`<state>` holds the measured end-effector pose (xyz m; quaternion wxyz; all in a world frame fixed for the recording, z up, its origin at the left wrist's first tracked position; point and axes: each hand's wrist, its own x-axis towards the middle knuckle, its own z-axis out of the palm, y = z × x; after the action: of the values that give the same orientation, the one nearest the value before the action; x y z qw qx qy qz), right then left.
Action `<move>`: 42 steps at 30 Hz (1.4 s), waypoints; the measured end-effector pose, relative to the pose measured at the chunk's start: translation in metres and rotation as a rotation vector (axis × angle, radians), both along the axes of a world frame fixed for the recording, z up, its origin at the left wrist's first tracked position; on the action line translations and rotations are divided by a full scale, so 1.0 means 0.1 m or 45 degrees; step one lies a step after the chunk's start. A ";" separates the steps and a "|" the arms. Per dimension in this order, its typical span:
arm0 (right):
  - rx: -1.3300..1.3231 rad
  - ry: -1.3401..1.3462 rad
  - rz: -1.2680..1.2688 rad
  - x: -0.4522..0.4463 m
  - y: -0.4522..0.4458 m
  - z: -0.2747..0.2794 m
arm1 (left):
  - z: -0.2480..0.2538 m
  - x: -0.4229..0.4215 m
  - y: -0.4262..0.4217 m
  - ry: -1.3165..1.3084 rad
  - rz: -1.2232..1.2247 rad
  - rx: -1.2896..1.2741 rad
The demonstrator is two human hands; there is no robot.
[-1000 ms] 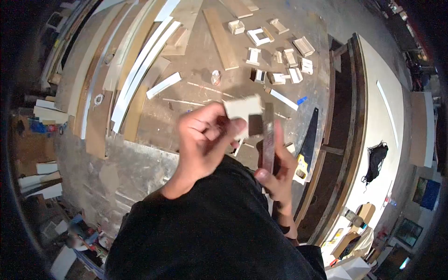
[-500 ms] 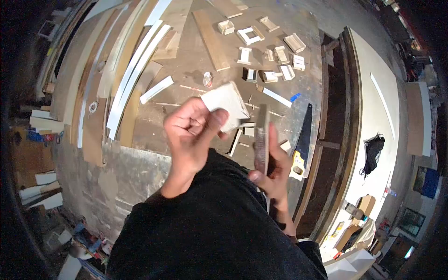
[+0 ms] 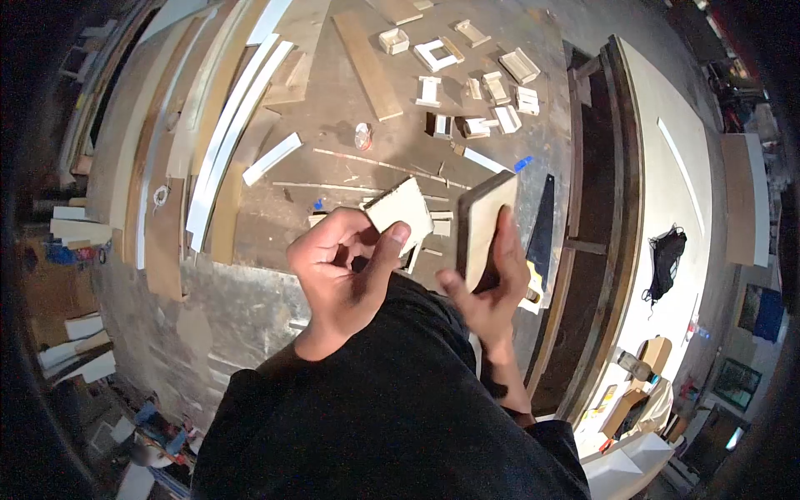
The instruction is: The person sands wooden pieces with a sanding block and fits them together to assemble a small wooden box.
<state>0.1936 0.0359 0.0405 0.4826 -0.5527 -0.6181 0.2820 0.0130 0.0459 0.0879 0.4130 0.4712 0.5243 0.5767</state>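
Note:
My left hand [image 3: 340,271] pinches a small, pale, squarish wood piece [image 3: 400,211] between thumb and fingers, its ragged edge turned up. To the right, my right hand [image 3: 497,296] grips a thick rectangular wooden block [image 3: 485,218] with rounded corners and a darker side edge. The block is upright and slightly tilted. A gap separates it from the wood piece. Just beyond my right hand lies a handsaw [image 3: 542,221], its yellow handle partly hidden by my fingers. Small wood parts on the table behind the held piece are partly covered.
Several small wooden box-like assemblies [image 3: 437,55] are spread over the far table. Long boards and white strips [image 3: 237,133] lie at the left. A clear cup-like object [image 3: 363,136] and a blue item [image 3: 523,164] rest mid-table. At right is a white panel [image 3: 679,183] with black cloth [image 3: 665,262].
The block in my right hand has turned from edge-on to show its broad face and shifted slightly right. The wood piece in my left hand has tilted and dropped a little.

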 end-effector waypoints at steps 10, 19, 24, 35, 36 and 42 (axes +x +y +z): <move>0.089 0.119 0.161 -0.08 0.03 -0.27 | -0.02 0.07 -0.01 0.127 0.014 0.024; -0.001 0.356 0.158 -0.08 -0.04 -0.25 | -0.06 0.14 0.00 0.242 -0.024 0.039; -0.134 0.412 0.276 -0.05 0.17 -0.02 | -0.08 0.15 -0.01 0.049 -0.168 0.000; -0.369 -0.083 0.365 0.15 0.02 -0.27 | -0.03 0.03 0.12 -0.111 -0.034 -0.058; -0.493 -0.263 0.414 0.21 -0.04 -0.39 | -0.01 -0.02 0.12 -0.119 -0.010 -0.070; -0.394 0.539 0.129 0.32 -0.17 -0.37 | -0.11 0.04 0.16 -0.128 -0.116 -0.084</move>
<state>0.2257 0.0189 0.0032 0.4962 -0.5171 -0.4797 0.5063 0.0170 0.0619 0.0767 0.4801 0.4510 0.4996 0.5626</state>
